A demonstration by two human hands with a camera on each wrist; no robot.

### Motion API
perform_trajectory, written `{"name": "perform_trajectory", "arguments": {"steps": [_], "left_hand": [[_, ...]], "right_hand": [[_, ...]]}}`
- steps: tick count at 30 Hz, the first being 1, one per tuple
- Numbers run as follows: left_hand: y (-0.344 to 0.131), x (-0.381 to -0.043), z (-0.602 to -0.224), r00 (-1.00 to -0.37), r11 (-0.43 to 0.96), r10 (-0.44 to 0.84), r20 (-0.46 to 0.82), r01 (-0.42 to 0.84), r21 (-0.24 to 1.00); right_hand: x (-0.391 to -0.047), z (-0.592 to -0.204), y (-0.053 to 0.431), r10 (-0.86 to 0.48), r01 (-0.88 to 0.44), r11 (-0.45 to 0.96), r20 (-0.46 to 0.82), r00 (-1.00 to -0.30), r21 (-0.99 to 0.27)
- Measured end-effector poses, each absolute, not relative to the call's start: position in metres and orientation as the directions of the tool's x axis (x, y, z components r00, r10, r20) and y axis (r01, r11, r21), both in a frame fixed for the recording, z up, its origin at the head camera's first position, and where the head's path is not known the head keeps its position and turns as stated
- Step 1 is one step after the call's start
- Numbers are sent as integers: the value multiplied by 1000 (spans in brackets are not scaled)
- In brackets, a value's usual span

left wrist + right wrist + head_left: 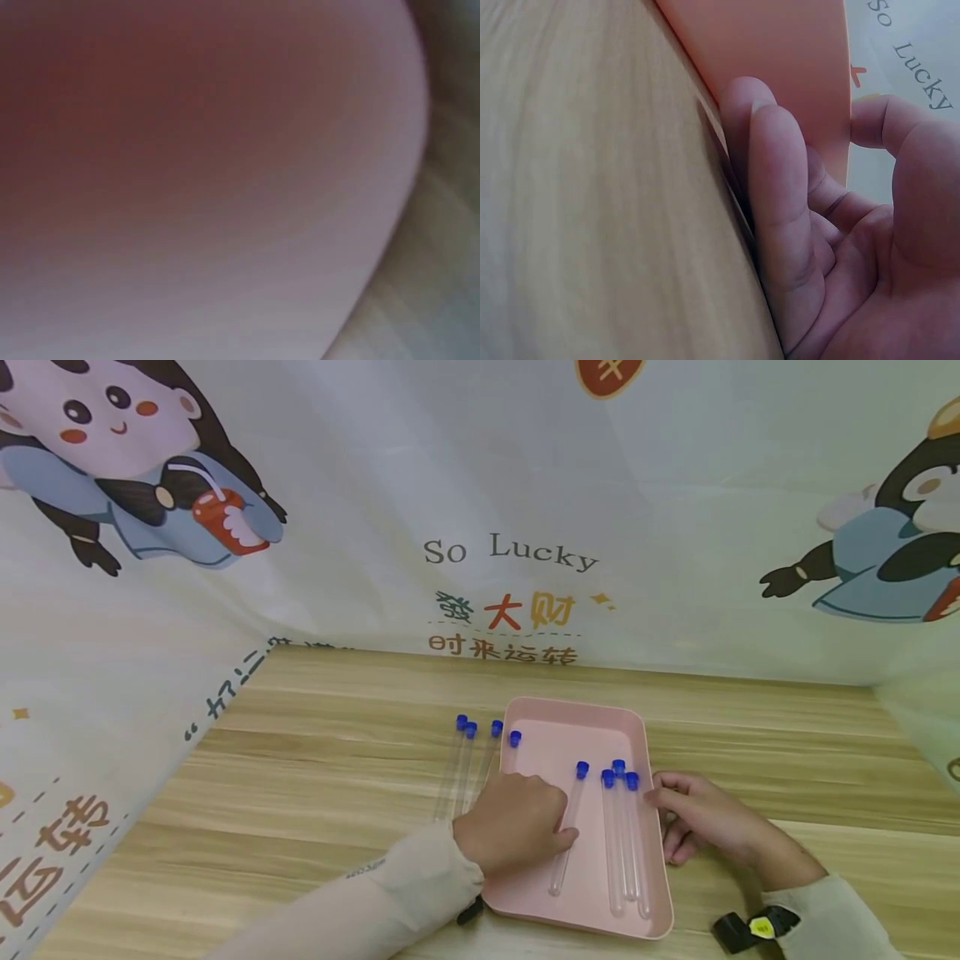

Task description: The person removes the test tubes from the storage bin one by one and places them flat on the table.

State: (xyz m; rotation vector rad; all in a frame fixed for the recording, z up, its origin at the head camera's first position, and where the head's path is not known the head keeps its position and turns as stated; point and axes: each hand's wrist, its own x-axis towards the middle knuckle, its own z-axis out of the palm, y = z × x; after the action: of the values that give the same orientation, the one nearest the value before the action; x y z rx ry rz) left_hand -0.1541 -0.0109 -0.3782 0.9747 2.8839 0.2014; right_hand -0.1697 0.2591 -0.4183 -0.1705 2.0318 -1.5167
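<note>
A pink tray (573, 718) lies on the wooden table. Over its left half is my left hand (513, 827), fingers curled, with thumb and forefinger pinching a blue-capped test tube (573, 800). That tube slants within the tray, its lower end near the floor of it. Several more capped tubes (617, 843) lie along the tray's right side. My right hand (701, 817) grips the tray's right wall; in the right wrist view the thumb is at the rim and the fingers curl against the outside. The left wrist view shows only the blurred tray (360, 285) up close.
Left of the tray, several blue-capped tubes (450, 777) lie on the table (262, 827), partly hidden by my left hand and sleeve. Another blue cap (515, 739) shows at the tray's left rim. A printed cloth (510, 468) stands behind the table and at its sides.
</note>
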Motion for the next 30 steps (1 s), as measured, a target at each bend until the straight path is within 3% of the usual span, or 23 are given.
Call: {"name": "perform_trajectory", "arguments": {"steps": [30], "left_hand": [[-6, -147, -385, -814, 822, 570, -112, 566, 63]], "right_hand": [[-171, -419, 260, -450, 235, 334, -374, -811, -913]]}}
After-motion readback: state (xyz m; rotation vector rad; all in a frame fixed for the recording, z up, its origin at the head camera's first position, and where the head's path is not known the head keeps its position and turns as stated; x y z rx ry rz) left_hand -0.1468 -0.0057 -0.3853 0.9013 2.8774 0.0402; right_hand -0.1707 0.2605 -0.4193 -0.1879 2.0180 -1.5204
